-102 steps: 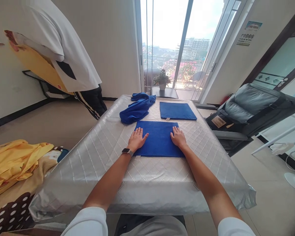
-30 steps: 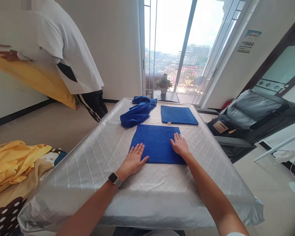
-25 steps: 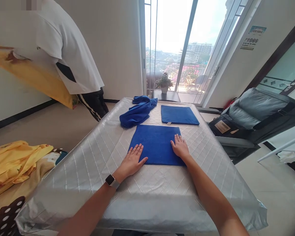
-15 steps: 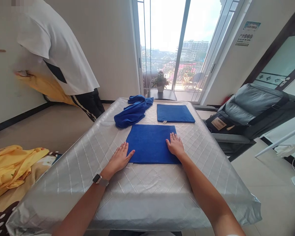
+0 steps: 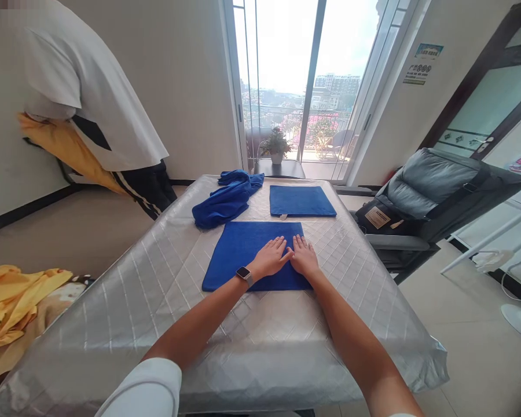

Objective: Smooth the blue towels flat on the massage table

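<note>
A blue towel (image 5: 238,255), folded into a flat rectangle, lies on the silver quilted tablecloth (image 5: 278,341). My left hand (image 5: 271,256) rests flat on it, right of its middle, fingers stretched out and holding nothing. Beside it, my right hand (image 5: 304,256) lies flat along the towel's right edge, fingers extended. The two thumbs meet or nearly touch. Behind this towel is a second folded blue cloth (image 5: 303,201) with a small white tag at its near edge. A crumpled blue cloth (image 5: 226,202) sits to its left, close to the towel's far left corner.
At the left, a person (image 5: 91,92) in a white shirt bends over yellow fabric (image 5: 65,147). More yellow cloth (image 5: 17,301) is heaped left of the table. A grey recliner (image 5: 434,191) with a black bag (image 5: 377,217) stands right; a potted plant (image 5: 276,146) is beyond.
My left hand has moved right from the towel's left edge to beside my right hand, which stays at the right edge. The towel's near left corner now reaches further left. My view has shifted slightly.
</note>
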